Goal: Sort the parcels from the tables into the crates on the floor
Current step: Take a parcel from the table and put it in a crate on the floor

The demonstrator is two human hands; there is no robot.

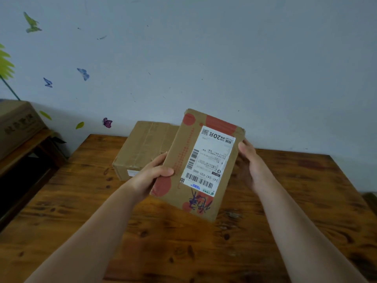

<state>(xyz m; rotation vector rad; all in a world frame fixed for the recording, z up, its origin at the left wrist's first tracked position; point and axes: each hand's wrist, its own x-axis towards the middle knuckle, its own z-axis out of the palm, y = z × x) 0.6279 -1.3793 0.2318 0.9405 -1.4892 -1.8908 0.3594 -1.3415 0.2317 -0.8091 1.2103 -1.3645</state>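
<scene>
A flat cardboard parcel (189, 160) with red print, a white shipping label and dark handwriting is lifted above the wooden table (285, 211), tilted with its label towards me. My left hand (152, 173) grips its left edge, thumb over the front face. On the opposite side, my right hand (247, 160) holds the right edge with fingers behind the box. A second, plain taped cardboard parcel (142, 148) lies flat on the table behind it, near the wall. No crate is in view.
A large cardboard box (16, 123) stands on a lower dark wooden bench (30, 152) at the left. The pale wall with butterfly stickers runs close behind the table. A dark gap separates bench and table.
</scene>
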